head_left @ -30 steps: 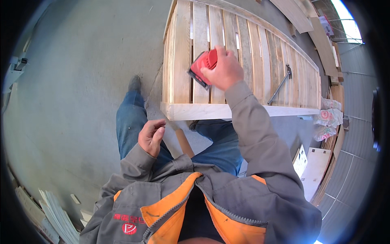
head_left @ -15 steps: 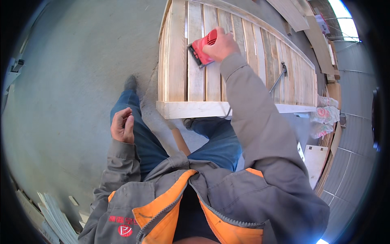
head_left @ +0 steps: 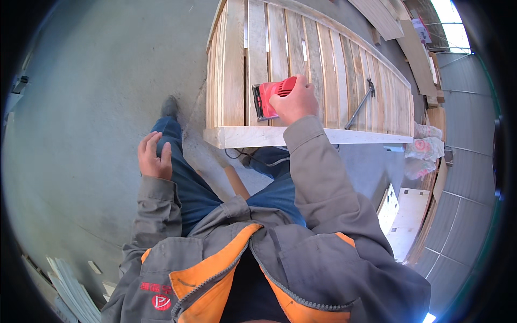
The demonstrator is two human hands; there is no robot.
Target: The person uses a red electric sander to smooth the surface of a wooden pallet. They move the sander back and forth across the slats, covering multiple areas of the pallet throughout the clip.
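My right hand (head_left: 297, 103) is wrapped round a red electric sander (head_left: 269, 98). The sander's black base rests on the slats near the front edge of a wooden slatted frame (head_left: 242, 138). Its cord (head_left: 232, 155) shows below that front rail. Over my left thigh, my left hand (head_left: 154, 156) hangs in the air with nothing in it, its fingers apart. A hammer (head_left: 360, 105) lies across the slats to the right of the sander, its head pointing away from me.
Long boards (head_left: 414, 59) lie beyond the frame at the far right. Plastic-wrapped bundles with a floral pattern (head_left: 424, 151) sit by its right end. Pale panels (head_left: 407, 215) stand at the right, and thin strips (head_left: 72, 290) lie at the lower left.
The sander in my right hand has come toward me along the slats, close to the front rail. My left hand has shifted slightly left and its fingers have spread.
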